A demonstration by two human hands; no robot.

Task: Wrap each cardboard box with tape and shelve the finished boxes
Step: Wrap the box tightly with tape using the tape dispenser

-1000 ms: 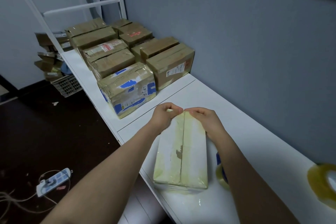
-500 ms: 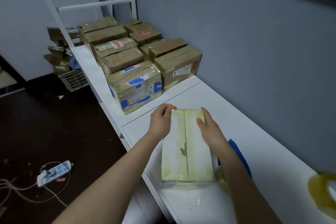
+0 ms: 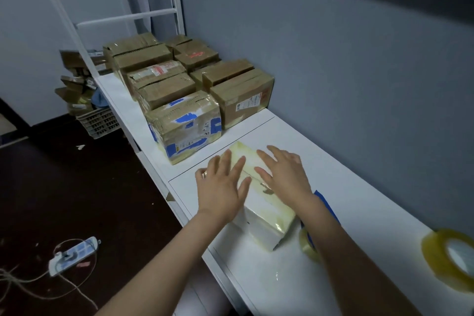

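Up front: a white box (image 3: 266, 220) lies on the counter (image 3: 372, 213) close to its front edge, turned at an angle. Yellowish clear tape covers its top and ends, and a seam runs down the middle of the top with a small brown scuff beside it.
Behind it: a taped brown box with blue patches (image 3: 184, 126) sits just past the white box, not touching it. More brown boxes (image 3: 159, 84) stand in rows beyond, along the grey wall.
Right side: a tape roll (image 3: 451, 256) lies at the frame's edge. A second roll (image 3: 307, 244), with something blue behind it, sits just beside the white box's near corner, partly hidden by the right forearm.
Floor: a plastic crate (image 3: 98, 123) piled with cardboard scraps, and a power strip (image 3: 74, 255) with cords.
Left hand (image 3: 223, 187): flat on the box top left of the seam, fingers straight and spread, gripping nothing.
Right hand (image 3: 284, 177): flat on the top right of the seam, fingers straight, gripping nothing.
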